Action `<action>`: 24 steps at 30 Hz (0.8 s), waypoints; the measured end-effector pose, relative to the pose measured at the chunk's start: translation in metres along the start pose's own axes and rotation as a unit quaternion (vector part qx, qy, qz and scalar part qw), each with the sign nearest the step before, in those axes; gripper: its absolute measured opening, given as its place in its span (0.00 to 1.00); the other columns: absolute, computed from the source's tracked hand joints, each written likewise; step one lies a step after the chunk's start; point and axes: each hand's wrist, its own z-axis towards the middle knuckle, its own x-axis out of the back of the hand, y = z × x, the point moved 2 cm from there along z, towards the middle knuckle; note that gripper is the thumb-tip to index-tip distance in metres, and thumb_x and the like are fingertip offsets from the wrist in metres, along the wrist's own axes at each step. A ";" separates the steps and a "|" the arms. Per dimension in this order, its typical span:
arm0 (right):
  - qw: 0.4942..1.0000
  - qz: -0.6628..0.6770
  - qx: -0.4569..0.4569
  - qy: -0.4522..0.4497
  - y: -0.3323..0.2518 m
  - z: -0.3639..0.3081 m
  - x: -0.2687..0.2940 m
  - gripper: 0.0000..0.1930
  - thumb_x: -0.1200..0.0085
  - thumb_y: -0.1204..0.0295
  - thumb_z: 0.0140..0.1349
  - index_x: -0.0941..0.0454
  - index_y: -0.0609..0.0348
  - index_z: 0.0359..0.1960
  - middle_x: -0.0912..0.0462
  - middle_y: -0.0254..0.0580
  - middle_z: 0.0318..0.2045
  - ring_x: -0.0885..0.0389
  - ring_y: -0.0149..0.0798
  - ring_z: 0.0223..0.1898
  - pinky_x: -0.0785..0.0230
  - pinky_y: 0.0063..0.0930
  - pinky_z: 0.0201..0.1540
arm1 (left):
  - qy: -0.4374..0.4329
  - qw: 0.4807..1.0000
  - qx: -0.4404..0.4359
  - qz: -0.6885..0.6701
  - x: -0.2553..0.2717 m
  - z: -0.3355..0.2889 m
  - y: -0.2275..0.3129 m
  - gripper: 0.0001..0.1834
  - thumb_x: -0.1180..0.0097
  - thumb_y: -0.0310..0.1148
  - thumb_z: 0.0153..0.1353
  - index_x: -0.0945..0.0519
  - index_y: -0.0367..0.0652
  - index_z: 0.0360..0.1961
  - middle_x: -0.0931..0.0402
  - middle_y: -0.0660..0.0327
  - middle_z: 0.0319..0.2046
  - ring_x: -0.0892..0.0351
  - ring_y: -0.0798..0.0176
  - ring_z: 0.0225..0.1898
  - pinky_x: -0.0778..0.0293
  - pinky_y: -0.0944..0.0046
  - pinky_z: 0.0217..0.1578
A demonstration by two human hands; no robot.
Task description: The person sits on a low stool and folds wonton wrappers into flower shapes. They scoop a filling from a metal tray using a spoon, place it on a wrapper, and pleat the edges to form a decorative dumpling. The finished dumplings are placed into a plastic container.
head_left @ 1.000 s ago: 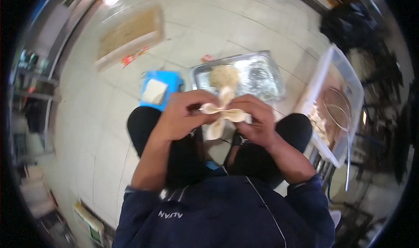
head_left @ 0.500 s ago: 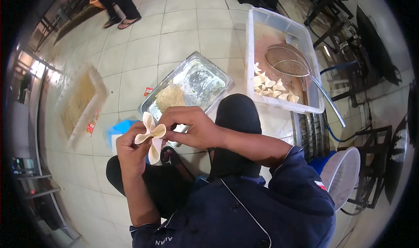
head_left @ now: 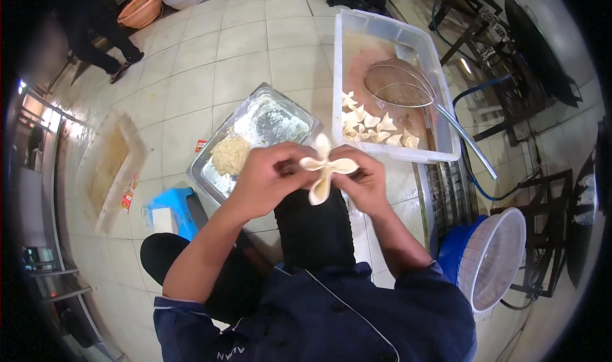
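Observation:
Between my two hands is a pale dumpling [head_left: 326, 167], its wrapper pinched into four open petals. My left hand [head_left: 268, 176] grips its left side with thumb and fingers, and my right hand [head_left: 364, 180] pinches the right side. Below and left of it lies a metal tray [head_left: 299, 115] dusted with white flour, with a beige mound of filling [head_left: 230, 155]. At the right, a clear plastic bin [head_left: 390, 149] holds several folded dumplings [head_left: 370, 125] in its near left part. A wire strainer [head_left: 400, 83] rests in the same bin, its long handle sticking out over the edge.
A blue stool [head_left: 183, 210] with a white stack [head_left: 164, 220] stands left of my knee. Farther left is a blurred container [head_left: 108, 171]. A white basket [head_left: 500, 260] and blue tub [head_left: 456, 253] sit at right. Another person [head_left: 99, 34] stands far left near an orange basin [head_left: 140, 8].
Both hands have moved right with the dumpling, from beside the tray toward the bin. My right hand has shifted round to its right side. The other person has moved left.

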 end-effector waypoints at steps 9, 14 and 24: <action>0.936 0.275 -0.155 0.156 0.008 -0.028 0.059 0.20 0.57 0.68 0.71 0.37 0.65 0.62 0.24 0.53 0.52 0.20 0.46 0.50 0.22 0.39 0.47 | 0.040 0.989 -0.101 0.101 -0.051 0.064 -0.029 0.10 0.36 0.26 0.55 0.19 0.31 0.37 0.20 0.52 0.36 0.16 0.59 0.35 0.21 0.64 0.39; 0.903 0.334 -0.205 0.176 0.015 -0.023 0.071 0.22 0.64 0.60 0.74 0.38 0.60 0.62 0.24 0.50 0.52 0.22 0.45 0.50 0.25 0.44 0.50 | 0.000 0.970 -0.120 0.210 -0.064 0.084 -0.038 0.10 0.39 0.23 0.55 0.18 0.35 0.40 0.21 0.54 0.39 0.17 0.59 0.36 0.21 0.64 0.38; 0.920 0.212 -0.263 0.197 0.029 -0.013 0.128 0.18 0.61 0.61 0.73 0.33 0.58 0.56 0.22 0.47 0.48 0.20 0.44 0.48 0.25 0.44 0.46 | -0.011 0.956 -0.137 0.260 -0.041 0.077 -0.030 0.14 0.40 0.26 0.58 0.18 0.39 0.46 0.23 0.56 0.47 0.19 0.61 0.41 0.22 0.61 0.43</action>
